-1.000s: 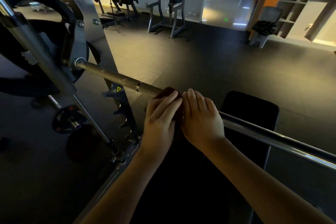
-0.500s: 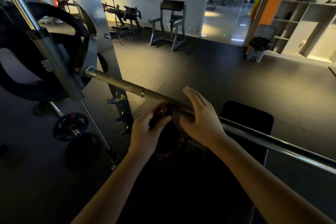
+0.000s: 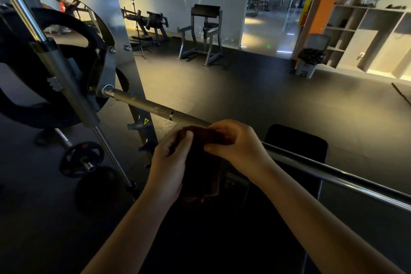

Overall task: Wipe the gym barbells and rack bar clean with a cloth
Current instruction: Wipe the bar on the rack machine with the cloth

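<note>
1. Head view shows us standing over a dark bench pad (image 3: 295, 140), with the rack bar (image 3: 142, 103) crossing the frame from the upper left down to the right edge.
2. We hold a dark brown cloth (image 3: 202, 162) just in front of the bar, at about its middle; its top edge sits level with the bar and the rest hangs down below our hands.
3. Our left hand (image 3: 169, 167) pinches the cloth's left edge between thumb and fingers.
4. Our right hand (image 3: 235, 142) pinches the top right corner, fingers curled in, and covers the bar at that spot.
5. Whether the cloth touches the bar we cannot tell; the light there is poor.
6. Left of our hands the bar runs bare to a collar, where it meets the large black weight plate (image 3: 29, 87) and the slanted guide rod (image 3: 66, 87).
7. Right of our hands the bar runs bare to the frame's right edge.
8. A small plate (image 3: 82, 159) hangs low on the left, near the rack's toothed upright (image 3: 142, 138).
9. Beyond the bar the dark floor (image 3: 244, 100) lies open as far as a grey seat frame (image 3: 202, 35) and a bin (image 3: 311, 58) by the shelves.
</note>
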